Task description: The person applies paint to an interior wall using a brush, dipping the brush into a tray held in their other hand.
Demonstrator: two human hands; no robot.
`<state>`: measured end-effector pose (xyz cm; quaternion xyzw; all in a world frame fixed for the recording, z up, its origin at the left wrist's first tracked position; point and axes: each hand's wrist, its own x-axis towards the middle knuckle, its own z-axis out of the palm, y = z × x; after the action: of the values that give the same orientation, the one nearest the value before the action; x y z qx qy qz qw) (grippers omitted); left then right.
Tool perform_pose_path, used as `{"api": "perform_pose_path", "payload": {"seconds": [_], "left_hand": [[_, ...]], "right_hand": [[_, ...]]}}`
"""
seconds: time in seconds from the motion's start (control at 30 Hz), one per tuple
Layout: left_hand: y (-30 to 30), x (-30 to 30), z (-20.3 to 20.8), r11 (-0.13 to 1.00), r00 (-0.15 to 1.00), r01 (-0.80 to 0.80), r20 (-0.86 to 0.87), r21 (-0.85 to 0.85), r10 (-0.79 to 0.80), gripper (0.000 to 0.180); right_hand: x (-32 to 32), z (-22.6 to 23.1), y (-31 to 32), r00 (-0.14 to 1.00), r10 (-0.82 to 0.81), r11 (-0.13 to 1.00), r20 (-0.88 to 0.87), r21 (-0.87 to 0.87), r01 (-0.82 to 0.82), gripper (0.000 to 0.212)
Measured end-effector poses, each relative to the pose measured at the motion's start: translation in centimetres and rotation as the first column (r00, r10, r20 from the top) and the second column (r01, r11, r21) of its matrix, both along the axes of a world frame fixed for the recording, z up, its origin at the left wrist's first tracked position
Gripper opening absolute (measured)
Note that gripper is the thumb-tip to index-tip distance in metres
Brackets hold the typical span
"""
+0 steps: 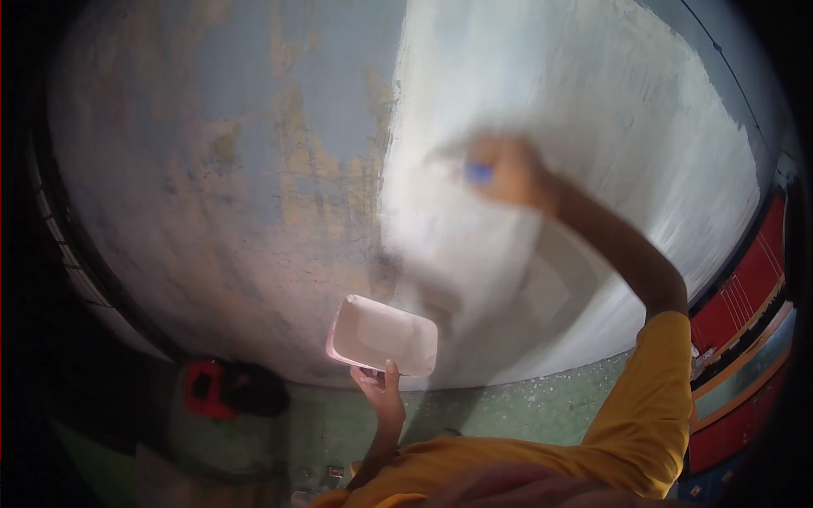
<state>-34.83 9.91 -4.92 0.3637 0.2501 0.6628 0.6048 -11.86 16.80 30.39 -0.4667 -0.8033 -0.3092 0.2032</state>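
My left hand [381,391] grips the lower edge of a white rectangular tub [381,332], thumb over the rim. The tub is tilted so its pale inside shows, and its outer side is pinkish. My right hand [518,176], smeared by motion, is raised in front of the wall with its fingers closed round a paintbrush [479,173]. Only the brush's blue part and a blurred pale end show. Behind it the wall [474,76] is coated white with visible strokes; whether the brush touches it I cannot tell.
Left of a sharp upright edge, the bare wall [220,169] is grey-blue with tan patches. White specks dot the green floor [550,402]. A red and black object [207,389] lies low left. Red furniture [745,279] stands at the right, and a dark cable [718,46] hangs upper right.
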Motion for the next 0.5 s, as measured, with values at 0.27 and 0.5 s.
{"api": "perform_pose_path", "payload": {"seconds": [0.27,0.5], "left_hand": [[-0.6,-0.6,1.1,0.998,0.996,0.042,0.086,-0.039,-0.038,0.060],[0.7,-0.5,-1.2,0.999,0.999,-0.035,0.000,-0.028,0.035,0.049]], "right_hand": [[-1.6,22.2,0.1,0.915,-0.404,0.720,-0.014,0.611,0.328,0.036],[-1.7,4.5,2.9,0.836,-0.211,0.929,0.506,0.370,0.011,0.040]]}}
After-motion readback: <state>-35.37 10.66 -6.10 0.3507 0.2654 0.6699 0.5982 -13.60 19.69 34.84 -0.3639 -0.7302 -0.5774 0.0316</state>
